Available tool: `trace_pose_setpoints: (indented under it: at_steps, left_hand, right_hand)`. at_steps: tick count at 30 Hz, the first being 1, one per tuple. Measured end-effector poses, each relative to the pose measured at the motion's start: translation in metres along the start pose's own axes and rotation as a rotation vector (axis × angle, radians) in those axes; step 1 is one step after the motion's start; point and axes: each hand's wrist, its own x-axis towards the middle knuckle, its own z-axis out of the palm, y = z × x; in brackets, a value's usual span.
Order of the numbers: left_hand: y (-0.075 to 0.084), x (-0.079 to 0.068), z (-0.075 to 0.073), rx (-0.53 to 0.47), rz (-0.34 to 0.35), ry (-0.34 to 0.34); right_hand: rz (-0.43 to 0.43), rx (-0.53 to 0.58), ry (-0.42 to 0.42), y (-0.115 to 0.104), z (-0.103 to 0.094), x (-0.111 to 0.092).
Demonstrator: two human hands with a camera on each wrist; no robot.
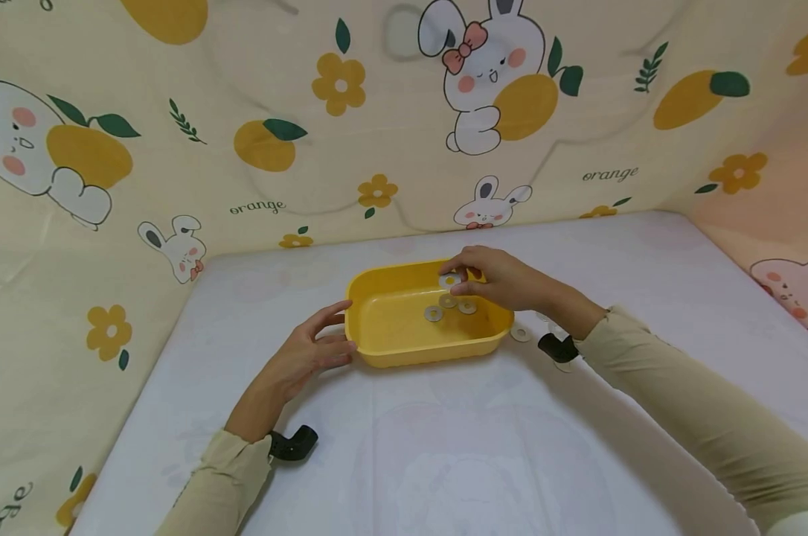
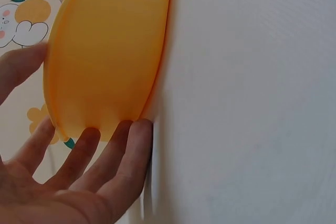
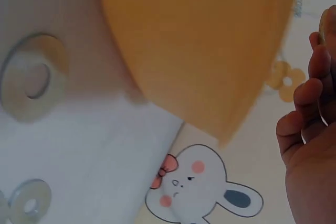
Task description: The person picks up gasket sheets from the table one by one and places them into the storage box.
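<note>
A yellow plastic basin (image 1: 404,357) sits on the table with several pale flat washers inside, one of them a washer (image 1: 434,313) near its middle. Over the basin's far right part, my right hand (image 1: 504,279) pinches another washer (image 1: 446,281) between thumb and fingers. Its edge also shows at the fingertips in the right wrist view. My left hand (image 1: 303,353) rests at the basin's left end, fingers spread. In the left wrist view its fingertips (image 2: 89,135) touch the outer wall.
Just right of the basin, partly behind my right wrist, lie more washers on the table, including a washer (image 1: 521,333) near the basin's corner. Black wrist cameras (image 1: 295,444) sit on both wrists. A curtain (image 1: 377,134) printed with rabbits and oranges hangs behind the table.
</note>
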Motion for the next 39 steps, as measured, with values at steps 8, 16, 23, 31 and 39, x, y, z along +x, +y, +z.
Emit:
trace_pose_setpoints:
  at_steps: [8, 16, 23, 31, 39]
  left_hand:
    - [0.001, 0.000, 0.005, 0.009, -0.003, 0.032]
    - [-0.001, 0.000, 0.006, -0.002, -0.017, 0.036]
    - [0.001, 0.000, 0.004, 0.007, -0.004, 0.024]
    - [0.003, 0.000, 0.002, 0.024, -0.012, 0.042]
    - [0.001, 0.001, 0.003, 0.014, -0.007, 0.024]
  right_hand:
    - [0.036, 0.004, -0.024, 0.006, 0.012, 0.000]
    - [0.017, -0.053, -0.038, 0.007, 0.019, 0.006]
    - [-0.035, -0.099, -0.034, -0.012, 0.001, 0.017]
    - [-0.036, -0.064, -0.044, -0.021, -0.013, 0.044]
    - [0.019, 0.025, -0.093, -0.014, -0.008, 0.059]
